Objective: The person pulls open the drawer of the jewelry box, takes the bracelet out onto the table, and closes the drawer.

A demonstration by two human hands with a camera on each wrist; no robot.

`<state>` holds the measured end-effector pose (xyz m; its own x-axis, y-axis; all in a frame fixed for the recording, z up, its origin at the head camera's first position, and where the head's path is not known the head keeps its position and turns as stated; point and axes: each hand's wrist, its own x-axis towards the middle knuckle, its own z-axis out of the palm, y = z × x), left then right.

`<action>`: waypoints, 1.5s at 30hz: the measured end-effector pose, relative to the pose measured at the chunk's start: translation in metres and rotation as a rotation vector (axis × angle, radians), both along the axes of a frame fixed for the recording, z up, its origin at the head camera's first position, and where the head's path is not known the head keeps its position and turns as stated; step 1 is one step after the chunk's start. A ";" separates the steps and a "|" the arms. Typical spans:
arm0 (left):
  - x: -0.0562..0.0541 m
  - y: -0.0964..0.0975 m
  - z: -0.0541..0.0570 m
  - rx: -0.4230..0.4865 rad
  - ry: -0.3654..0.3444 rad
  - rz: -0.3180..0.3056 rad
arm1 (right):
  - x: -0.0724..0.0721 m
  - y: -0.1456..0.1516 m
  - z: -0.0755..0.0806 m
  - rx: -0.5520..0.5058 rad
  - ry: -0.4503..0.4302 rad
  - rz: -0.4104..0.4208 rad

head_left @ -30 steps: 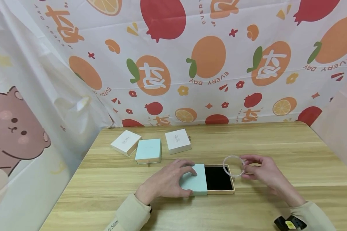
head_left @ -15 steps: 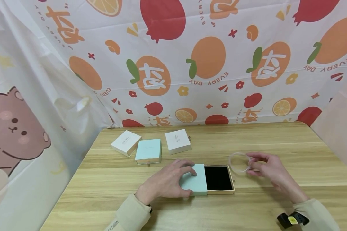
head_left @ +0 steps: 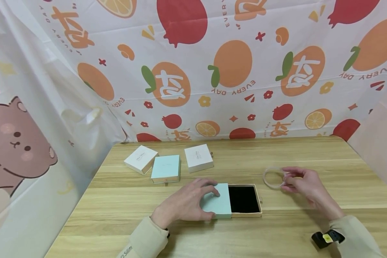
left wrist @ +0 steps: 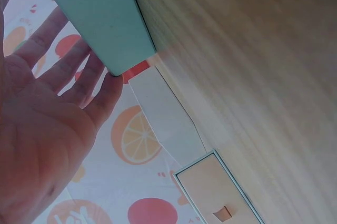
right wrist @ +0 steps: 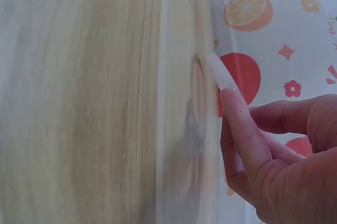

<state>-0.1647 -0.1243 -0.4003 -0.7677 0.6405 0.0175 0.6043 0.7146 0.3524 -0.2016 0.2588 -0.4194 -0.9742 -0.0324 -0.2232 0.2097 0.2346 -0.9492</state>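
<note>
A translucent whitish bangle (head_left: pixel 264 178) is held just above the table, right of the pulled-out box. My right hand (head_left: pixel 304 184) pinches its right side between thumb and fingers; in the right wrist view the bangle (right wrist: pixel 222 74) is seen nearly edge-on. My left hand (head_left: pixel 188 202) grips the light-blue sleeve (head_left: pixel 224 201) of a flat drawer box, thumb at the near side, fingers over the top and far side. From that sleeve the drawer (head_left: pixel 246 215) sticks out to the right, showing a black padded lining (head_left: pixel 244 199) with nothing on it.
At the back left stand a white box (head_left: pixel 141 158), a light-blue box (head_left: pixel 166 167) and another white box (head_left: pixel 198 157), all closed. The wooden table (head_left: pixel 309 154) ends at a fruit-print cloth (head_left: pixel 193 118) behind.
My right hand has carried the bangle rightward, from over the drawer's right edge to beside it, and lower toward the table. The left hand and the box have stayed in place.
</note>
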 end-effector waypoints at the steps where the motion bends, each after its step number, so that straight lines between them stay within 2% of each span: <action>1: 0.000 0.000 0.000 0.001 0.000 0.000 | -0.001 0.000 0.000 0.015 -0.001 -0.003; 11: 0.000 0.000 -0.001 0.012 -0.001 -0.001 | -0.014 0.005 -0.002 0.089 0.029 -0.025; 23: 0.001 -0.001 -0.001 0.014 -0.004 0.008 | -0.030 0.013 0.002 0.231 0.048 -0.076; 34: 0.000 -0.001 -0.001 0.012 -0.003 0.001 | -0.043 0.025 0.003 0.245 0.008 -0.101; 45: 0.001 -0.001 0.000 0.012 -0.018 0.004 | -0.057 0.034 -0.005 0.288 0.036 -0.082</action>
<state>-0.1640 -0.1258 -0.3999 -0.7708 0.6369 0.0112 0.5946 0.7130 0.3716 -0.2582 0.2923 -0.4239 -0.9783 0.1066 -0.1775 0.2070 0.4786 -0.8533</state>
